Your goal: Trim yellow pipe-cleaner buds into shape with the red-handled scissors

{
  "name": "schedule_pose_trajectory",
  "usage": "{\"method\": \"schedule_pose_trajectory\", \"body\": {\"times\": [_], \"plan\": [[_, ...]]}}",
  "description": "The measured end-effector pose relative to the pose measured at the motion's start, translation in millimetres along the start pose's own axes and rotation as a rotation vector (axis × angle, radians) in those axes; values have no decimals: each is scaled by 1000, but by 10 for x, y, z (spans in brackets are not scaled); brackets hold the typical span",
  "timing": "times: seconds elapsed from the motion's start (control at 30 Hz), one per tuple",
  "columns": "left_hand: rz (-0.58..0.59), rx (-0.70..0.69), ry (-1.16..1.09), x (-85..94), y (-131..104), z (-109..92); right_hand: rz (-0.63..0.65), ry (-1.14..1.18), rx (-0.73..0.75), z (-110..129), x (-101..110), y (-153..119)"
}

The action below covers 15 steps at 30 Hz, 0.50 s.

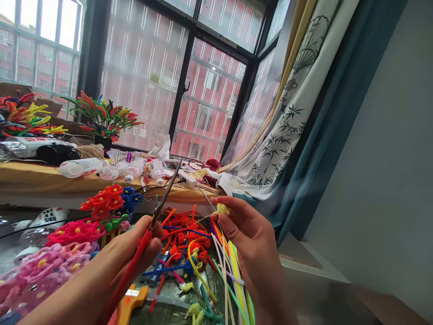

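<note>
My left hand (142,243) is closed around red-handled scissors (168,192), their narrow metal blades pointing up and away from me. To the right, my right hand (252,239) pinches a small pale-yellow fuzzy pipe-cleaner bud (222,209) between thumb and fingertips. A thin stem sticks out from the bud toward the left. The scissor blades and the bud are apart. Below and between both hands lies a heap of red pipe-cleaner pieces (184,225). A bundle of long pipe cleaners (237,275) in several colours runs beneath my right hand.
Pink pipe-cleaner flowers (47,266) and red ones (104,198) stand at the left. An orange-yellow tool (135,300) lies at the front. Plastic bottles (83,167) lie along the windowsill, near a potted pipe-cleaner plant (106,117). Curtains (284,135) hang at right.
</note>
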<state>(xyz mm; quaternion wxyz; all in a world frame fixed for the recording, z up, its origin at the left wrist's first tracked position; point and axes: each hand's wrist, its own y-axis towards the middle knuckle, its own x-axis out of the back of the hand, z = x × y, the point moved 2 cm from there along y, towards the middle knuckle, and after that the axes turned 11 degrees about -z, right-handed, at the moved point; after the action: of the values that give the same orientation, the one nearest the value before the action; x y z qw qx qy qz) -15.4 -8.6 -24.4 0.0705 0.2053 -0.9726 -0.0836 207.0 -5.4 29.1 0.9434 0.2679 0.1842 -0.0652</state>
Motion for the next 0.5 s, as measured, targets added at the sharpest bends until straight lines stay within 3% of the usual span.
{"method": "schedule_pose_trajectory", "body": {"times": [0.03, 0.13, 0.23, 0.5], "plan": [[31, -42, 82, 15, 30, -76, -3, 2, -13, 10, -3, 5], [-2, -362, 456, 103, 137, -246, -3, 4, -50, 30, -5, 19], [-78, -605, 536, 164, 179, -266, -11, 15, -26, 31, 5, 23], [-61, -676, 647, 161, 178, -153, -5, 48, -37, 26, 33, 21]]}}
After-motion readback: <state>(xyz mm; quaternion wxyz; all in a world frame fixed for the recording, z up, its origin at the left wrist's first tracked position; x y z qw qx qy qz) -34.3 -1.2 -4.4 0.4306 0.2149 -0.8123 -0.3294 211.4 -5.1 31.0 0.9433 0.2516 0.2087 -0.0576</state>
